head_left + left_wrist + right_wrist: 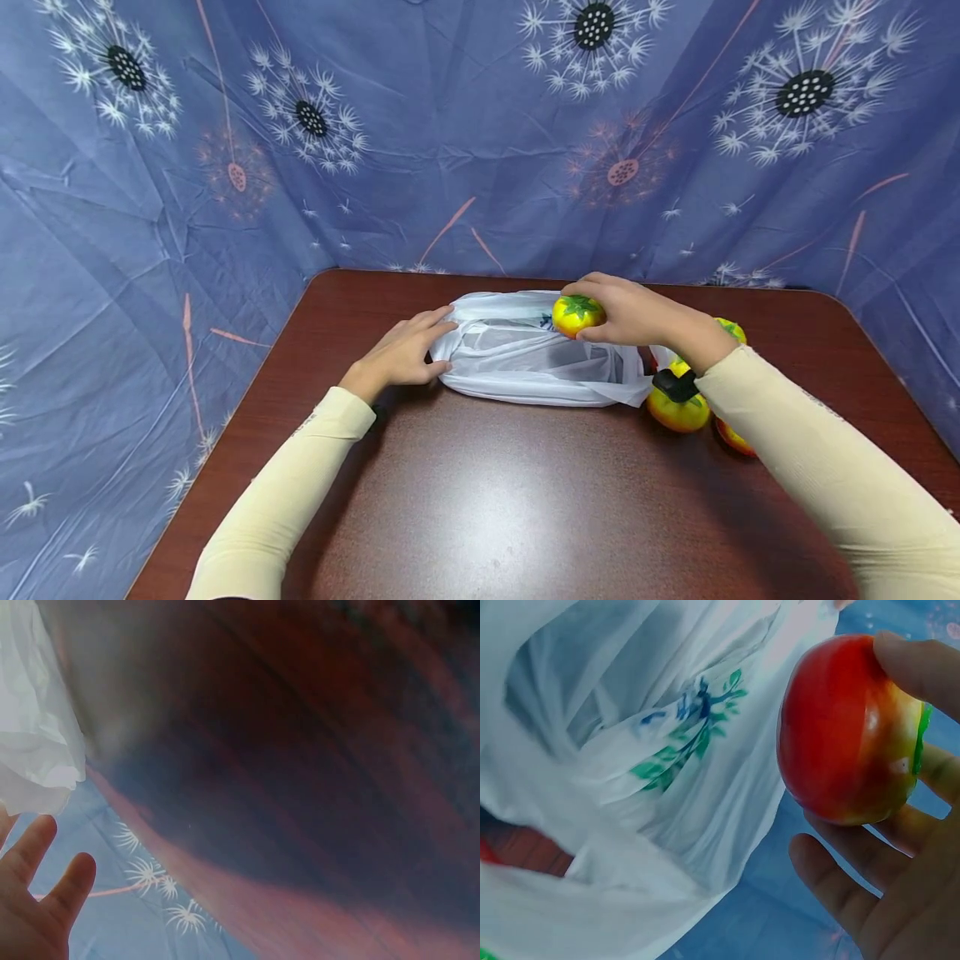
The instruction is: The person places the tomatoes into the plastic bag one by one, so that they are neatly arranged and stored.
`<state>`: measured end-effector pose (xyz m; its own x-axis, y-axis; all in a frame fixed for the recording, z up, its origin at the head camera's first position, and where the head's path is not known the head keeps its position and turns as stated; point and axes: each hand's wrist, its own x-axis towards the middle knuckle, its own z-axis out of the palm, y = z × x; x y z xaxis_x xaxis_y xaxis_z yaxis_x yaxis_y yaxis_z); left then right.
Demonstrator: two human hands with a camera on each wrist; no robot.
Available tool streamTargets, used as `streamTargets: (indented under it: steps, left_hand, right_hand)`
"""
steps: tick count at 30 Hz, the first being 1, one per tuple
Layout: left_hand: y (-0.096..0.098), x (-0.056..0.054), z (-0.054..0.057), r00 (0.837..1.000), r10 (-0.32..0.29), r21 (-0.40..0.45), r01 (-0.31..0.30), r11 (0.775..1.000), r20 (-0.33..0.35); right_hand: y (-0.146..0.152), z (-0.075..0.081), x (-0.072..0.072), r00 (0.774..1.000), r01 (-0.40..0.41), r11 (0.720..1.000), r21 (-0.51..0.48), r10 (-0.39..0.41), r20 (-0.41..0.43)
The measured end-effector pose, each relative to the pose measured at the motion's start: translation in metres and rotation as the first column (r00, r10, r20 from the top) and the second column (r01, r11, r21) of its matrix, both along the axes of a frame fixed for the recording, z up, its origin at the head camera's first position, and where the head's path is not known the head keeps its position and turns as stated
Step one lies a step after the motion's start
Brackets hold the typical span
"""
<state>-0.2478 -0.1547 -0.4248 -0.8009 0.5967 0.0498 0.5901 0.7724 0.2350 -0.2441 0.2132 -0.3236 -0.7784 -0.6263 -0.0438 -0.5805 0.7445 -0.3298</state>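
Note:
A white plastic bag [517, 390] lies on the table with its mouth spread open upward. My right hand [633, 310] grips a red-and-yellow tomato [576, 315] with a green leafy top, over the bag's far right rim. Thumb and fingers curl round that tomato [836, 735] in the right wrist view, where green leaf print marks the bag [727, 817]. At the bag's left end, my left hand [405, 348] has its fingers spread and touches the rim. Only part of the left hand [34, 900] shows in the left wrist view.
Several more tomatoes [678, 414] sit right of the bag, partly hidden by my right wrist and sleeve. The dark brown table [480, 475] meets a blue dandelion-print cloth [450, 125] at its back and left edges.

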Motion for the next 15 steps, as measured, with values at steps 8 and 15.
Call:
streamTargets:
  steps: [8, 15]
  left_hand:
    - [-0.001, -0.002, 0.001, 1.0, -0.011, 0.008, 0.011, 1.0, -0.003]
    - [-0.001, -0.001, -0.001, 1.0, -0.011, 0.007, 0.011, 1.0, 0.005]
  right_hand:
    - [-0.022, 0.002, -0.004, 1.0, -0.019, 1.0, 0.003, 0.019, -0.01]
    - [-0.043, -0.006, -0.01, 1.0, -0.023, 0.999, 0.046, 0.024, -0.011]
